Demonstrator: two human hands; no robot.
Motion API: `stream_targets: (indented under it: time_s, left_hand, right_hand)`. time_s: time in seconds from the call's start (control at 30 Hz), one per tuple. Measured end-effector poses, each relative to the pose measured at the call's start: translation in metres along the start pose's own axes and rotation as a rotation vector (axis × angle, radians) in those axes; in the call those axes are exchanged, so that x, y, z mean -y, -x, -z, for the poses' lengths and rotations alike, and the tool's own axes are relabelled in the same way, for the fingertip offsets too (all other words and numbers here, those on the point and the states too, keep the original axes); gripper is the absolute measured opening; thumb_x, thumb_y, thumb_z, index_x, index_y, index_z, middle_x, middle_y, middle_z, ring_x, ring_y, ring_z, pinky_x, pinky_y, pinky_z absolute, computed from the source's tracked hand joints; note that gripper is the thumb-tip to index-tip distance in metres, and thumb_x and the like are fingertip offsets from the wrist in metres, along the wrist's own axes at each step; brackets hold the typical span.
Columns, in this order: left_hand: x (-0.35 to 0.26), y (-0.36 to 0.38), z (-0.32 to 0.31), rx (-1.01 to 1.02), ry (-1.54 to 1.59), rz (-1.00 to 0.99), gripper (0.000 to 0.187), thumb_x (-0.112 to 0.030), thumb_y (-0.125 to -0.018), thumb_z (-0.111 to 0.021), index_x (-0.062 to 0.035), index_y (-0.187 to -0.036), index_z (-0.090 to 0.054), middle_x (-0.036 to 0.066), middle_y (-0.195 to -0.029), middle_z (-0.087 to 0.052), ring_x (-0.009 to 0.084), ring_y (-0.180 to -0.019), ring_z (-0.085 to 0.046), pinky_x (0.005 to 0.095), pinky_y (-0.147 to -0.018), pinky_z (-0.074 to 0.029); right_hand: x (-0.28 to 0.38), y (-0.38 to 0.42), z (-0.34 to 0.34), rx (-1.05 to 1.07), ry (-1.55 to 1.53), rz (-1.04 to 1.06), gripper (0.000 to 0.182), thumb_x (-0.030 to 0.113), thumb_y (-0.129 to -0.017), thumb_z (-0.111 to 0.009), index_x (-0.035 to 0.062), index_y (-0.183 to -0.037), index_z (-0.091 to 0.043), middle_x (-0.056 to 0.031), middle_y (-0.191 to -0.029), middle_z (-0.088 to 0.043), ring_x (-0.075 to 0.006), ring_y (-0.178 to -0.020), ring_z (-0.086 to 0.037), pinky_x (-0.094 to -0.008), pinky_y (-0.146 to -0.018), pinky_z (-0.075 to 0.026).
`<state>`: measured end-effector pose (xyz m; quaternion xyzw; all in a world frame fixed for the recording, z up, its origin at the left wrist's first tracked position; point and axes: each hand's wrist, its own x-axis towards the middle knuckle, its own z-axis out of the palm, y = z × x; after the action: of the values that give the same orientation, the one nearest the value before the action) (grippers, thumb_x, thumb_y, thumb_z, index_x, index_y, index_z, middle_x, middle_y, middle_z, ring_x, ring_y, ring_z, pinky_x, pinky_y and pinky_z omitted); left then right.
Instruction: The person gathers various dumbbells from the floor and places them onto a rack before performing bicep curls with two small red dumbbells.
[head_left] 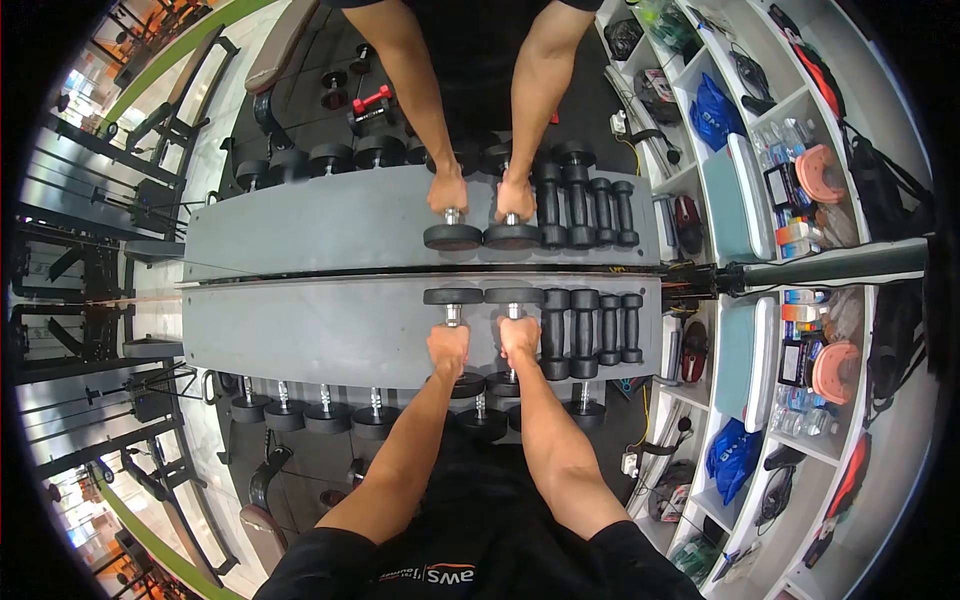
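My left hand (447, 347) is closed around the chrome handle of a round-headed dumbbell (453, 296) on the top shelf of a grey rack (300, 335). Close beside it, my right hand (519, 340) grips the handle of a matching dumbbell (514, 296). Both dumbbells point away from me, their far heads near the mirror and almost touching. My hands and wrists partly cover the near heads. Just right of my right hand stand several slim black dumbbells (583, 333) in a row.
A mirror along the shelf's back edge reflects my arms and the rack. Larger round dumbbells (325, 410) hang on a lower tier. White shelving (700, 380) on the right holds a blue bag (733, 455) and bottles. A padded bench (262, 525) is at lower left.
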<state>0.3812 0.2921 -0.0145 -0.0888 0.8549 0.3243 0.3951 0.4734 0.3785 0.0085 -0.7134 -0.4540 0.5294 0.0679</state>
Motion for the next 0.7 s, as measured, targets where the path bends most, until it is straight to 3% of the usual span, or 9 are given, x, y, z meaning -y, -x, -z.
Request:
stream_targets:
  time_s: [0.17, 0.27, 0.4, 0.63, 0.7]
  left_hand:
    - [0.017, -0.018, -0.011, -0.141, -0.202, -0.125, 0.028, -0.021, -0.076, -0.060, 0.0035, -0.086, -0.071, 0.026, -0.086, -0.070, 0.0399, -0.083, -0.070, 0.0460, -0.074, -0.055]
    - [-0.012, 0.019, 0.004, -0.204, -0.291, -0.141, 0.032, -0.025, -0.076, -0.061, 0.0023, -0.088, -0.072, 0.028, -0.093, -0.068, 0.0431, -0.095, -0.066, 0.0476, -0.084, -0.052]
    - [-0.013, 0.022, 0.003, -0.215, -0.339, -0.151, 0.033, -0.027, -0.077, -0.061, 0.0018, -0.089, -0.072, 0.027, -0.092, -0.069, 0.0425, -0.092, -0.067, 0.0472, -0.083, -0.053]
    - [-0.015, 0.025, 0.007, -0.214, -0.334, -0.160, 0.033, -0.026, -0.076, -0.061, 0.0019, -0.088, -0.072, 0.027, -0.091, -0.069, 0.0421, -0.091, -0.068, 0.0467, -0.083, -0.053]
    - [-0.016, 0.024, 0.007, -0.216, -0.332, -0.158, 0.033, -0.026, -0.075, -0.061, 0.0018, -0.088, -0.072, 0.026, -0.090, -0.069, 0.0422, -0.089, -0.068, 0.0468, -0.082, -0.053]
  right_hand:
    - [0.000, -0.001, 0.001, 0.013, 0.012, -0.016, 0.028, 0.014, -0.074, -0.068, -0.0121, -0.069, -0.061, -0.0163, -0.061, -0.061, -0.0220, -0.043, -0.058, -0.0365, -0.036, -0.044]
    - [0.000, 0.000, 0.001, 0.017, 0.020, -0.010, 0.029, 0.015, -0.073, -0.068, -0.0117, -0.069, -0.061, -0.0156, -0.060, -0.061, -0.0220, -0.043, -0.058, -0.0364, -0.036, -0.044]
    - [-0.008, -0.005, -0.001, 0.023, 0.006, 0.022, 0.029, 0.018, -0.074, -0.070, -0.0090, -0.067, -0.061, -0.0137, -0.058, -0.060, -0.0206, -0.042, -0.057, -0.0357, -0.036, -0.045]
    - [-0.017, -0.014, 0.005, 0.156, 0.146, 0.000, 0.033, 0.027, -0.075, -0.073, -0.0046, -0.080, -0.066, -0.0108, -0.069, -0.067, -0.0188, -0.054, -0.064, -0.0326, -0.047, -0.052]
    - [-0.021, -0.011, 0.005, 0.175, 0.047, -0.018, 0.032, 0.028, -0.075, -0.073, -0.0034, -0.080, -0.066, -0.0105, -0.069, -0.066, -0.0185, -0.054, -0.064, -0.0320, -0.049, -0.052]
